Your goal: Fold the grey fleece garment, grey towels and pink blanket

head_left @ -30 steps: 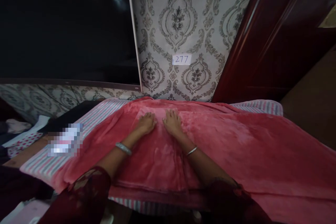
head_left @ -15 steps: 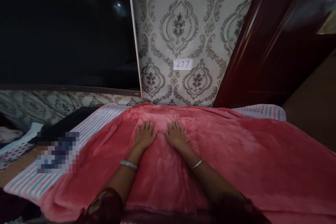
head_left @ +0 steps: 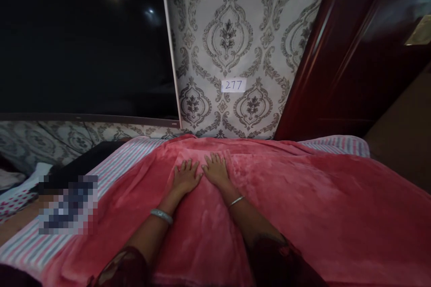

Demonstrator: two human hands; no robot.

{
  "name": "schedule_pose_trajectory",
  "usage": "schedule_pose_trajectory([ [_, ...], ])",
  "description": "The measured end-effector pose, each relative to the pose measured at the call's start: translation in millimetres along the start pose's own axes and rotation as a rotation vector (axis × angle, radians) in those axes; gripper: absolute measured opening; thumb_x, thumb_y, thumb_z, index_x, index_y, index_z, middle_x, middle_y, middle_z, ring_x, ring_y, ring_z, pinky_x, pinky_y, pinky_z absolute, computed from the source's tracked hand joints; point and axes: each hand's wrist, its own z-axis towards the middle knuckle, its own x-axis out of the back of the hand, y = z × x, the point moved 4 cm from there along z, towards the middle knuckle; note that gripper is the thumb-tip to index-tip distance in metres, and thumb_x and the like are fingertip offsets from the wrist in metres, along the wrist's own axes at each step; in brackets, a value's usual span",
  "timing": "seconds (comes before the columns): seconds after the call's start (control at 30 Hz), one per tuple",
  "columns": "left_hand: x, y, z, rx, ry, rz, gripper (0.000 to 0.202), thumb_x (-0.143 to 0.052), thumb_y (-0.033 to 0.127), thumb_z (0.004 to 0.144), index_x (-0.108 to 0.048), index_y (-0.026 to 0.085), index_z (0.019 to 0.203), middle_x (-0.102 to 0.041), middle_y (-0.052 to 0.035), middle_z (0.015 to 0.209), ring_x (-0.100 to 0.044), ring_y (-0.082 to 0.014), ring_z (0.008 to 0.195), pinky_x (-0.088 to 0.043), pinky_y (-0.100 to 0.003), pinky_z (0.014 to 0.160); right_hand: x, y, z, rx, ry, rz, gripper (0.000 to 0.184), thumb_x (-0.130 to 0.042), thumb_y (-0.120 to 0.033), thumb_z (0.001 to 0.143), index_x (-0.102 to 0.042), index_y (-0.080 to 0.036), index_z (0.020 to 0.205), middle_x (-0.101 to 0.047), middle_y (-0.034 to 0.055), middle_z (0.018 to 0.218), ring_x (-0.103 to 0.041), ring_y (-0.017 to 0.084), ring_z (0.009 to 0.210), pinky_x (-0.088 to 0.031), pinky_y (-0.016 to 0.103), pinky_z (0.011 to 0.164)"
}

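A soft pink-red blanket [head_left: 303, 197] is spread over a striped sheet [head_left: 111, 166]. My left hand [head_left: 185, 177] lies flat on the blanket near its far edge, fingers spread, holding nothing. My right hand [head_left: 215, 170] rests flat right beside it, thumbs almost touching, fingers stretched out. Each wrist wears a silver bangle. Both arms have dark red lace sleeves.
A patterned wallpaper wall carries a small label reading 277 [head_left: 233, 85]. A large dark screen [head_left: 84, 40] fills the upper left. A dark red wooden door [head_left: 353, 54] stands at the right. Dark cloth and polka-dot fabric [head_left: 16, 197] lie at the left.
Both hands stay flat on the blanket; the right hand has slid a little left, closer to the left hand. The view has tilted slightly.
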Motion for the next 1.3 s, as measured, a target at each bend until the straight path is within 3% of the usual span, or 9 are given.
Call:
schedule_pose_trajectory([
  [0.1,12.2,-3,17,-0.051,0.022,-0.005,0.05,-0.029,0.038,0.1,-0.05,0.023,0.143,-0.044,-0.0152,0.154,-0.041,-0.0321,0.141,-0.036,-0.059,0.11,-1,0,2,-0.002,-0.004,-0.001,0.057,-0.034,-0.045,0.101,-0.04,-0.024,0.153,-0.028,0.0101,0.163,-0.02,0.03,0.15,-0.012,0.052,0.12],
  [0.3,-0.6,-12,47,-0.05,0.028,0.003,0.054,-0.029,0.036,0.1,-0.037,0.021,0.152,-0.033,-0.0136,0.161,-0.025,-0.0286,0.15,-0.019,-0.059,0.119,-4,0,5,-0.015,-0.006,0.009,0.059,-0.034,-0.045,0.1,-0.039,-0.019,0.153,-0.028,0.0125,0.162,-0.022,0.029,0.15,-0.013,0.051,0.12],
  [0.43,-15.2,-17,52,-0.014,0.025,-0.001,0.058,-0.023,0.04,0.101,-0.03,0.02,0.155,-0.026,-0.0127,0.164,-0.019,-0.0284,0.152,-0.017,-0.059,0.12,-5,2,6,-0.044,-0.002,0.003,0.063,-0.033,-0.046,0.1,-0.037,-0.014,0.154,-0.029,0.0151,0.162,-0.022,0.026,0.15,-0.012,0.047,0.121],
  [0.63,-14.9,-19,56,-0.016,-0.007,-0.021,0.06,-0.024,0.041,0.1,-0.029,0.019,0.156,-0.025,-0.0111,0.164,-0.018,-0.0273,0.153,-0.015,-0.059,0.121,2,20,3,-0.129,-0.016,-0.035,0.066,-0.036,-0.045,0.098,-0.038,-0.005,0.151,-0.03,0.0192,0.16,-0.02,0.028,0.151,-0.01,0.048,0.121],
  [0.9,-7.0,-17,52,-0.046,0.015,-0.09,0.058,-0.026,0.041,0.1,-0.032,0.021,0.154,-0.028,-0.0102,0.164,-0.022,-0.0268,0.152,-0.015,-0.059,0.121,30,50,-27,-0.186,-0.094,-0.065,0.062,-0.036,-0.038,0.099,-0.034,-0.01,0.154,-0.022,0.015,0.164,-0.013,0.026,0.152,-0.016,0.055,0.119],
  [1.03,17.1,-15,36,-0.036,0.073,-0.122,0.056,-0.022,0.038,0.101,-0.036,0.019,0.153,-0.034,-0.0117,0.161,-0.025,-0.0254,0.151,-0.017,-0.052,0.122,53,18,-48,-0.121,-0.032,-0.054,0.063,-0.039,-0.038,0.098,-0.034,-0.01,0.154,-0.024,0.0165,0.163,-0.015,0.029,0.152,-0.015,0.053,0.12],
  [1.13,27.7,-13,7,-0.049,0.109,-0.121,0.056,-0.021,0.037,0.102,-0.038,0.018,0.152,-0.037,-0.0116,0.159,-0.026,-0.0254,0.15,-0.017,-0.049,0.123,50,-26,-67,-0.005,-0.022,0.0,0.063,-0.037,-0.038,0.098,-0.032,-0.009,0.155,-0.025,0.0163,0.163,-0.019,0.029,0.151,-0.015,0.051,0.12],
  [1.23,15.4,-12,-33,-0.093,0.071,-0.095,0.056,-0.024,0.04,0.101,-0.041,0.017,0.15,-0.038,-0.0116,0.159,-0.029,-0.0259,0.149,-0.02,-0.049,0.122,29,-59,-87,0.103,-0.055,0.052,0.062,-0.036,-0.035,0.098,-0.034,-0.01,0.154,-0.026,0.0155,0.162,-0.02,0.029,0.151,-0.016,0.052,0.12],
  [1.3,-0.3,-14,-57,-0.132,0.048,-0.047,0.058,-0.026,0.042,0.101,-0.038,0.018,0.152,-0.033,-0.0118,0.161,-0.026,-0.0269,0.15,-0.018,-0.054,0.122,14,-65,-99,0.128,-0.07,0.065,0.062,-0.036,-0.035,0.097,-0.034,-0.01,0.154,-0.026,0.0145,0.162,-0.019,0.028,0.151,-0.014,0.052,0.121],
])
